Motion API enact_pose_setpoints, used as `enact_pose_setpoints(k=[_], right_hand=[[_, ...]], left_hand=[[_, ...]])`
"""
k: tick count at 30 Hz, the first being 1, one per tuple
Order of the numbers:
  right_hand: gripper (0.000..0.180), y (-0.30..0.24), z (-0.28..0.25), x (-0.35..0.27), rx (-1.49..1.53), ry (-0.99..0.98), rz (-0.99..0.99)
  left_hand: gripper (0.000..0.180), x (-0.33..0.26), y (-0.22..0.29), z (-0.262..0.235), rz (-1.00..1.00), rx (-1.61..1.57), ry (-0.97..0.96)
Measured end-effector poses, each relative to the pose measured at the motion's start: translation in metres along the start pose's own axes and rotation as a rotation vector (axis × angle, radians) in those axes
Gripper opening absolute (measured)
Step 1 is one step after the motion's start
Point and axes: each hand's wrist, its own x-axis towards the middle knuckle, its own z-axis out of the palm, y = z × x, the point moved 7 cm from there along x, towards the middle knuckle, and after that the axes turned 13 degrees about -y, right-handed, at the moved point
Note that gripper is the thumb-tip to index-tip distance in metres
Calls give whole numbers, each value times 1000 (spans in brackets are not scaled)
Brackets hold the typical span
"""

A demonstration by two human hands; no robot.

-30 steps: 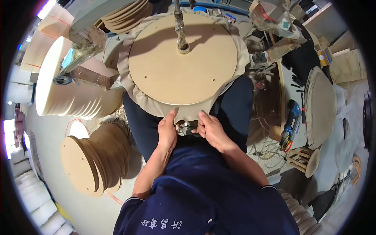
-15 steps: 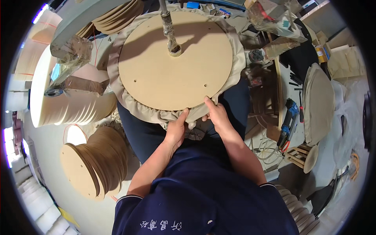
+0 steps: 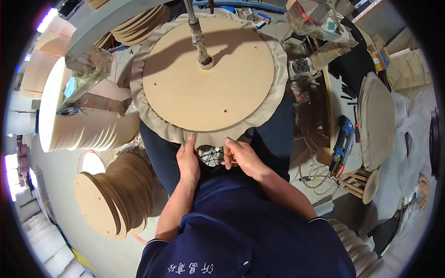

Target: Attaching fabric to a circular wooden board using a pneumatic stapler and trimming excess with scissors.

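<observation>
A round tan wooden disc (image 3: pixel 199 78) lies flat on a beige fabric cover (image 3: pixel 278 69) whose gathered edge sticks out all around it. A metal rod (image 3: pixel 197 32) presses down on the disc's centre. My left hand (image 3: pixel 187 160) pinches the fabric's near edge just below the disc. Beside it, my right hand (image 3: pixel 241 155) grips the same hem, fingers curled under the edge. Between my hands a dark metal part (image 3: pixel 211 155) shows beneath the fabric.
A leaning stack of wooden discs (image 3: pixel 116 194) stands at the lower left, a thick stack of pale foam rounds (image 3: pixel 69 125) above it. A blue power tool (image 3: pixel 342 139) lies on the right by a padded round cushion (image 3: pixel 378 120) and cluttered bench.
The view has tilted, so the disc sits higher in frame. My hands have spread slightly apart along the fabric's near edge, exposing the dark part between them.
</observation>
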Motion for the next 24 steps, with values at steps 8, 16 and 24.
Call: enact_pose_setpoints(k=[8,16,24], right_hand=[[49,-12,-56,25,243,231,-93],[41,-12,-30,21,115,156,-221],[56,2,-9,2,-84,42,-115]], left_hand=[[50,8,-22,43,-229,-20,-110],[33,10,-10,19,-40,-9,-62],[32,4,1,1,9,-49,56]])
